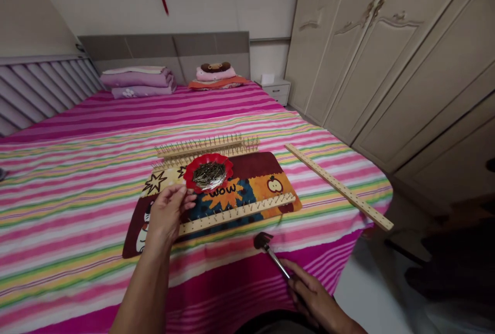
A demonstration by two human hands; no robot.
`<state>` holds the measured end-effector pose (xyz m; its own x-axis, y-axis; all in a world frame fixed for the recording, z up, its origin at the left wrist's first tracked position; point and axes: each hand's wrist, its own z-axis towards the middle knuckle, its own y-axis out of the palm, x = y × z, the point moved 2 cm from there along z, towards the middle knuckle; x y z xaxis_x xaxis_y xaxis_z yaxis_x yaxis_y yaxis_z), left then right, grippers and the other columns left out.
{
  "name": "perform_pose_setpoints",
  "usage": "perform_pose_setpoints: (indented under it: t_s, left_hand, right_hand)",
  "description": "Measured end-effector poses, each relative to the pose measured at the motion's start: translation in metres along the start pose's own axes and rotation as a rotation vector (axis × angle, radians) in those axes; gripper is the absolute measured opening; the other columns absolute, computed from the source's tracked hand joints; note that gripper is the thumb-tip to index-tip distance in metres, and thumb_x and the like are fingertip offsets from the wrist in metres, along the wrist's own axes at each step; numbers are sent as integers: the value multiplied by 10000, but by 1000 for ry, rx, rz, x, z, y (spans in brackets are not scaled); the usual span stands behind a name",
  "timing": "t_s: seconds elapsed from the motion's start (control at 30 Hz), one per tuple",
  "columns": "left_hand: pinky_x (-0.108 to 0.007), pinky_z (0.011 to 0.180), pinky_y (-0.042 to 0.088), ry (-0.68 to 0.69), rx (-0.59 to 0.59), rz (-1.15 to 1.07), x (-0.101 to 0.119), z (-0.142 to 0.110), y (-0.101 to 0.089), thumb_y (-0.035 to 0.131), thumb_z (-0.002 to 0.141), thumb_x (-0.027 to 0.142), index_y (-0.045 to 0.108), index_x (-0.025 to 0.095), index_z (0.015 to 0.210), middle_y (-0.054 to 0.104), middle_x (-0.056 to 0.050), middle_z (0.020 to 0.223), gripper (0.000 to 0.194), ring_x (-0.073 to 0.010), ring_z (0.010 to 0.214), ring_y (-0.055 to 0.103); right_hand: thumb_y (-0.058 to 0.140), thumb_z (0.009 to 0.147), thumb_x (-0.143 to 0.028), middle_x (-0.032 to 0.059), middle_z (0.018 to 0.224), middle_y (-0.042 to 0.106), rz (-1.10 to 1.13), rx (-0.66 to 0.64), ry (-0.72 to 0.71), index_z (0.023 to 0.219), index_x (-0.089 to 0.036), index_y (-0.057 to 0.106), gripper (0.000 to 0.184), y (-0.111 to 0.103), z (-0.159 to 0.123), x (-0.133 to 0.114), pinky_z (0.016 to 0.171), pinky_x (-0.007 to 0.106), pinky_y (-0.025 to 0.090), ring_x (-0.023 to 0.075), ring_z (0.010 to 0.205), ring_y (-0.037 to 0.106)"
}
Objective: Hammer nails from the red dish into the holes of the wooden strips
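In the head view, my right hand [309,293] is wrapped round the handle of a hammer [276,262], its dark head above the near edge of the bed. My left hand [170,210] is at the lower left rim of a red scalloped bowl [188,175] heaped with nails [210,175]. Its fingers are curled and pressed together; whatever they pinch is too small to tell. Just right of this hand lies a wooden strip [240,211] with a row of nails standing in it, on a printed mat [247,169]; the hand covers its left end.
Behind the bowl lie more wooden strips [203,148] bristling with upright nails. A long strip with holes [340,187] lies at the right on the striped bedspread [77,195]. Folded bedding [139,81] is by the headboard; a wardrobe [348,40] stands at right.
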<state>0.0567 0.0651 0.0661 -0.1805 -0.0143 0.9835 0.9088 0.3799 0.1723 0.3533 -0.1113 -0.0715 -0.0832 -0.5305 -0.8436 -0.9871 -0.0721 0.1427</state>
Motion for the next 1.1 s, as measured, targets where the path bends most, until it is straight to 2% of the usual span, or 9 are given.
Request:
perform_pose_setpoints:
  t_s: [0.13,0.27,0.4,0.6,0.83,1.1]
  left_hand:
    - [-247,595,568,-148,43,-103,-21,-38,-26,774,548,256,615,143,820,682,-5,694,335,-132,630,665]
    - [-232,620,573,-183,91,-104,-48,-57,-34,774,575,282,642,126,810,690,-15,706,312,-128,646,671]
    - [-240,661,573,-178,75,-86,-65,-59,-25,759,602,294,650,121,799,702,-34,739,284,-142,700,684]
    - [-236,640,562,-204,59,-63,-77,-56,-16,729,625,290,655,119,812,710,-62,778,265,-148,724,684]
    - [-248,646,555,-168,78,-36,-79,-54,-19,735,593,335,644,130,805,705,-52,768,309,-152,722,680]
    - [-310,756,553,-124,52,64,-77,-54,-22,706,630,403,631,139,837,713,-55,768,344,-162,749,684]
  right_hand:
    - [518,700,-468,-105,510,413,-21,15,49,1379,-148,374,764,3,-2,-5,305,163,148,55,329,279]
    - [505,730,-453,-111,508,396,-24,5,30,1381,-151,378,728,6,-5,-10,300,160,133,45,318,243]
    - [480,769,-411,-117,485,390,-41,-1,-11,1381,-134,372,681,6,-7,-10,288,149,135,47,311,247]
    - [468,778,-389,-120,483,392,-32,-19,-19,1379,-121,366,666,4,-6,-5,272,139,143,38,315,222]
    - [461,783,-364,-110,502,407,-52,-5,-1,1378,-147,380,639,2,-6,-4,276,140,154,40,319,250]
    - [466,783,-375,-102,514,408,-46,17,4,1367,-172,412,621,3,-5,-2,302,144,155,41,321,252]
